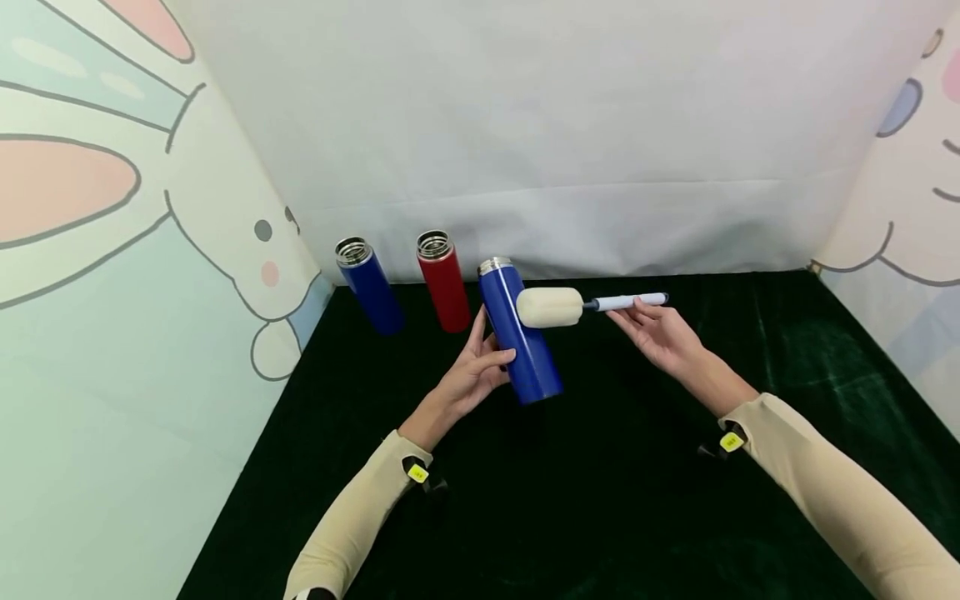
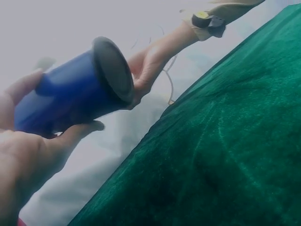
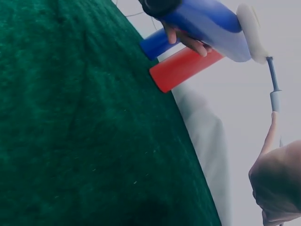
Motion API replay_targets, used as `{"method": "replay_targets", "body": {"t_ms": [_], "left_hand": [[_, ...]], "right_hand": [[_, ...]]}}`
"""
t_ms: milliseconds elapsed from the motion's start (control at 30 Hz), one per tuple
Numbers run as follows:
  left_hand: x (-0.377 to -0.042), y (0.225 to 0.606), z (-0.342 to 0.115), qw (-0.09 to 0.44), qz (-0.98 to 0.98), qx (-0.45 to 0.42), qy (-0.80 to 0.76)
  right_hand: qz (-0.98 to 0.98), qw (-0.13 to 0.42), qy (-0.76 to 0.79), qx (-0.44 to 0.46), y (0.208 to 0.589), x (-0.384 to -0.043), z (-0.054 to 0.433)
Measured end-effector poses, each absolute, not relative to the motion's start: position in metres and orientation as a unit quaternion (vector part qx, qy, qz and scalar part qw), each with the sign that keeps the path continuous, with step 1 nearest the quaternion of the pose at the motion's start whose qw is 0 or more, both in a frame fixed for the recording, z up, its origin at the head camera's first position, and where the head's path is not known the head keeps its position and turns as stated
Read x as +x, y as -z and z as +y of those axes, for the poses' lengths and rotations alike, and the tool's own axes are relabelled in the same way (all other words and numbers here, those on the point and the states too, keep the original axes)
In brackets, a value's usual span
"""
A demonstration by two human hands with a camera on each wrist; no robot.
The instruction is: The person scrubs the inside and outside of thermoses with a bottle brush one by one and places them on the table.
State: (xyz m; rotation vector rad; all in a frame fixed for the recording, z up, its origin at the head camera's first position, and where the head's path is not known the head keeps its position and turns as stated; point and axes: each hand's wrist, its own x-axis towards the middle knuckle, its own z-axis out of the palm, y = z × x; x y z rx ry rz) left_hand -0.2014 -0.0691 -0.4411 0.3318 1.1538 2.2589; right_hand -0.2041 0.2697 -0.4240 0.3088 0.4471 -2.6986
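My left hand (image 1: pixel 474 372) grips a blue bottle (image 1: pixel 525 350) around its body and holds it tilted above the table, its bare metal mouth up and to the left. In the left wrist view the dark base of this blue bottle (image 2: pixel 70 94) faces the camera. My right hand (image 1: pixel 663 335) pinches the white handle of a sponge bottle brush (image 1: pixel 550 307) between thumb and fingers. The cream sponge head lies across the front of the bottle's upper part in the head view; whether it touches cannot be told. In the right wrist view the brush (image 3: pixel 254 35) is beside the bottle's upper end.
A red bottle (image 1: pixel 444 287) and another blue bottle (image 1: pixel 371 287) stand uncapped at the back left of the dark green cloth-covered table (image 1: pixel 637 500). Behind the table hangs a white backdrop (image 1: pixel 562 125). Walls with cartoon rabbits rise on both sides.
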Motion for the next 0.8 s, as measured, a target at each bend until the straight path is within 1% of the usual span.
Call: {"method": "replay_targets", "body": {"t_ms": [233,467,667,800], "left_hand": [[-0.204,0.440,-0.070,0.298,0.421,0.141,-0.845],[-0.206,0.437,-0.074,0.296,0.427,0.116,-0.846],[-0.207,0.438,-0.075,0.291,0.426,0.113,-0.849],[-0.207,0.438,-0.073,0.296,0.426,0.111,-0.847]], "right_hand": [[0.202,0.210,0.954,0.072,0.428,-0.189,0.279],[0.216,0.232,0.948,0.031,0.435,-0.174,0.286],[0.233,0.235,0.943,0.037,0.440,-0.168,0.293],[0.248,0.233,0.939,0.043,0.440,-0.166,0.295]]}}
